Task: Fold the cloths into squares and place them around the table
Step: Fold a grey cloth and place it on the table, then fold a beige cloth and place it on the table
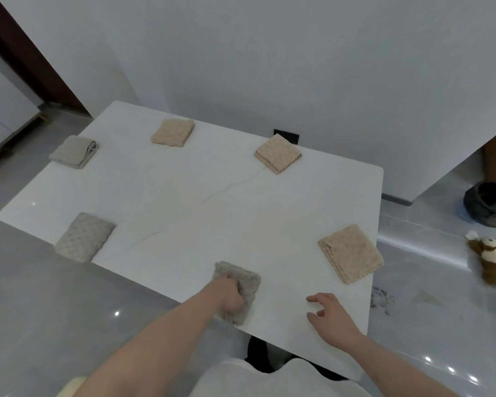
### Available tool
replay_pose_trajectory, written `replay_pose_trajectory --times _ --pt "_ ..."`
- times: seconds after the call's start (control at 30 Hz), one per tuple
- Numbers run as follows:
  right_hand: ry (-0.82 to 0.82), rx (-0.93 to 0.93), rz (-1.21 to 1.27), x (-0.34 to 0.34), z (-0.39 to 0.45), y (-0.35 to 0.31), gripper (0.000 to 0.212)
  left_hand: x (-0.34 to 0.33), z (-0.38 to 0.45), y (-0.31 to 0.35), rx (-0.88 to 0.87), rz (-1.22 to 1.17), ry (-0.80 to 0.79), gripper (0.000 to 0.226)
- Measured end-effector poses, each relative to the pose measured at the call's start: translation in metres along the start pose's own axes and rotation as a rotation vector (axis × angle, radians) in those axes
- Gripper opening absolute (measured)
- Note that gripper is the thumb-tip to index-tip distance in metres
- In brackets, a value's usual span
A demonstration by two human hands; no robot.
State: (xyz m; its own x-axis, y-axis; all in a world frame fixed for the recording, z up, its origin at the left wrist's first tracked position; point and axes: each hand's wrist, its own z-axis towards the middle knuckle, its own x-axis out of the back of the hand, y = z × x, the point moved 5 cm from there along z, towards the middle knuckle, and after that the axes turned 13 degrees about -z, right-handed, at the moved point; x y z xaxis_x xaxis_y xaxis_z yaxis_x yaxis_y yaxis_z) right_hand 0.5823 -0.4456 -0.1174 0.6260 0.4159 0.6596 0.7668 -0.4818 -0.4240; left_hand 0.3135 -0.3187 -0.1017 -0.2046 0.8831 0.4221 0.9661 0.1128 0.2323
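At the near edge of the white desk (184, 202), our left hand (232, 296) grips a folded grey cloth (242, 285), fingers curled into its side. Our right hand (328, 313) hovers just beside it over the desk, fingers loosely spread, holding nothing. Five more folded cloths ring the desk: two grey ones (84, 237) (74, 151) on the left, three beige ones (173, 132) (277, 153) (350, 253) at the far side and right. A plush toy (491, 260) lies on the floor to the right.
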Motion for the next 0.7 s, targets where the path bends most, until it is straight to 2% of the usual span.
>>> replay_pose_trajectory --times 0.27,0.4,0.53,0.6,0.7 --pt "0.0 0.012 -0.028 0.024 0.003 0.019 0.035 -0.027 -0.008 -0.014 -0.03 -0.078 0.216 0.097" --pt "-0.023 0.025 -0.055 0.043 0.007 0.039 0.037 -0.033 -0.012 -0.007 -0.002 -0.001 0.214 0.09" --pt "-0.03 0.071 -0.061 0.065 0.014 0.07 0.035 -0.036 -0.009 0.013 0.109 -0.11 0.275 0.076" --pt "-0.026 0.089 -0.063 0.082 0.017 0.092 0.034 -0.042 -0.012 0.042 0.11 -0.177 0.336 0.068" --pt "-0.035 0.133 -0.12 0.112 0.016 0.133 0.036 -0.067 -0.022 0.102 0.07 -0.29 0.406 0.071"
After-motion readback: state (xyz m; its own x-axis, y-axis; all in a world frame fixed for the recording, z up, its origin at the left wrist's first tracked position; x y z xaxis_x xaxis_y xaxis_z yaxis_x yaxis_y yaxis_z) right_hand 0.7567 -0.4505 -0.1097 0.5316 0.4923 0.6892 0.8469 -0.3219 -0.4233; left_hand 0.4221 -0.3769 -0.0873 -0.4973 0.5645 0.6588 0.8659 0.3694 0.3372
